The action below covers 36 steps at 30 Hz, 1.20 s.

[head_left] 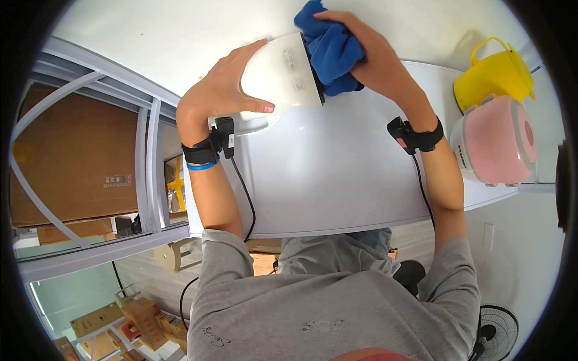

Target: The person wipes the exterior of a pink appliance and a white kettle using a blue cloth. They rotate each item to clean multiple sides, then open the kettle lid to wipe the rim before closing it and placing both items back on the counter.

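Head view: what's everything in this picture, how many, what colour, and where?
Container: one, white, dark-rimmed, upper centre
Cloth: one, blue, at the container's dark rim
Jug: one, yellow, table's right
Rounded case: one, pink and white, beside the jug
Table: one, white, centre
Metal frame: one, grey, left
Large carton: one, brown, behind the frame
Smaller cartons: several, brown, lower left
Fan: one, black, lower right
Wrist devices: two, black, one per wrist
Shirt: one, grey, on the person
Left hand: one, bare, gripping the container
Right hand: one, bare, holding the cloth
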Each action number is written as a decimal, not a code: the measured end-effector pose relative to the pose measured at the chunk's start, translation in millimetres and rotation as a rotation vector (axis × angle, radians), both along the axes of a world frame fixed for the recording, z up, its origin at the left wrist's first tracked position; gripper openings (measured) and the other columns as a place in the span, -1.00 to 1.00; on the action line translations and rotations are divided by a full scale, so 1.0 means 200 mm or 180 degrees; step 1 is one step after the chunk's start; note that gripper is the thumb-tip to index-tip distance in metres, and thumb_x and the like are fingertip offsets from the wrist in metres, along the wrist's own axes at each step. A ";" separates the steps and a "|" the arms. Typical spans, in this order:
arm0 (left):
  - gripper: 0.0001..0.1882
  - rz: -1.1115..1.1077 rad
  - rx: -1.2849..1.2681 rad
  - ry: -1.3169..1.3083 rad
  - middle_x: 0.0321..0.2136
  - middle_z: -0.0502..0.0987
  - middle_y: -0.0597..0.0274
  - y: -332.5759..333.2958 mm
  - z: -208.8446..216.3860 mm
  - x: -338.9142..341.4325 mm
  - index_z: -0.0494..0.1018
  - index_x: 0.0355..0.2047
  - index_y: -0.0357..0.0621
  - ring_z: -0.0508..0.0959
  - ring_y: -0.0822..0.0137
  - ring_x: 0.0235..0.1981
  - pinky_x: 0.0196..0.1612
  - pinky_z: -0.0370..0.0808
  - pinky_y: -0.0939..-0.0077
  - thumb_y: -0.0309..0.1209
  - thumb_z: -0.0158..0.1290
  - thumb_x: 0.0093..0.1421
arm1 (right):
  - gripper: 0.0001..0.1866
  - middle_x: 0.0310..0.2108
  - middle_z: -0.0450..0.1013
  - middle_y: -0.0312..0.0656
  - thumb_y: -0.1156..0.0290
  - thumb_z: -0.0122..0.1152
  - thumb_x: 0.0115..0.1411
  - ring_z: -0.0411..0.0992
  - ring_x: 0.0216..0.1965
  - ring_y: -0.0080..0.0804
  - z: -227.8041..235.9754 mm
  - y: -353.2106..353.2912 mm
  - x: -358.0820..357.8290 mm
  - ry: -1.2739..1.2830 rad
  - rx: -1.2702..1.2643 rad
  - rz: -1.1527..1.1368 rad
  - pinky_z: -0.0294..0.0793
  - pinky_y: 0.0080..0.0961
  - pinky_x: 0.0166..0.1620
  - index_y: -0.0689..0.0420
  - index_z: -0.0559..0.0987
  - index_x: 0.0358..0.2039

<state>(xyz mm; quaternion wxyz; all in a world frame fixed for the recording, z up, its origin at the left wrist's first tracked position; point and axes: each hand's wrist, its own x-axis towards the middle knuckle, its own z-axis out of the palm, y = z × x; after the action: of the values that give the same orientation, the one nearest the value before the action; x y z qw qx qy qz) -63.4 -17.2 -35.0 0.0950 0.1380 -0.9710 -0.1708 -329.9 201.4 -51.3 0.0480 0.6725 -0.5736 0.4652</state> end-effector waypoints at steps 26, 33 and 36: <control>0.52 -0.0298 0.0185 -0.0027 0.52 0.47 0.10 0.01 0.03 0.03 0.29 0.63 0.23 0.37 -0.19 0.55 0.59 0.31 -0.11 -0.01 0.74 -0.46 | -0.31 0.11 0.67 -0.05 0.69 0.32 0.27 0.66 0.07 0.04 -0.05 -0.01 0.01 -0.0042 0.0727 0.0205 0.70 -0.23 0.16 -0.06 0.54 0.40; 0.53 -0.0256 0.0306 -0.0061 0.50 0.48 0.13 0.01 0.03 0.01 0.30 0.62 0.28 0.37 -0.17 0.54 0.58 0.33 -0.10 0.01 0.74 -0.48 | -0.21 0.14 0.67 0.03 0.67 0.25 0.28 0.65 0.13 0.12 -0.21 -0.04 -0.03 -0.0059 0.1987 -0.0472 0.69 -0.15 0.17 -0.01 0.44 0.53; 0.51 -0.0274 0.0245 -0.0059 0.51 0.47 0.12 0.01 0.02 0.02 0.30 0.63 0.25 0.36 -0.16 0.55 0.58 0.33 -0.10 0.00 0.74 -0.44 | -0.21 0.11 0.68 0.05 0.55 0.32 0.26 0.65 0.14 0.14 -0.20 -0.04 -0.05 0.0300 0.2024 -0.0477 0.70 -0.10 0.15 0.02 0.46 0.54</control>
<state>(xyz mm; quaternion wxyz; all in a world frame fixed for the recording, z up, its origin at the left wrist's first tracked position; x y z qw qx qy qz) -60.2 -15.6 -30.2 0.0732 0.1012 -0.9695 -0.2107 -339.9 193.4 -92.1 -0.1037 0.6305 -0.7352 0.2264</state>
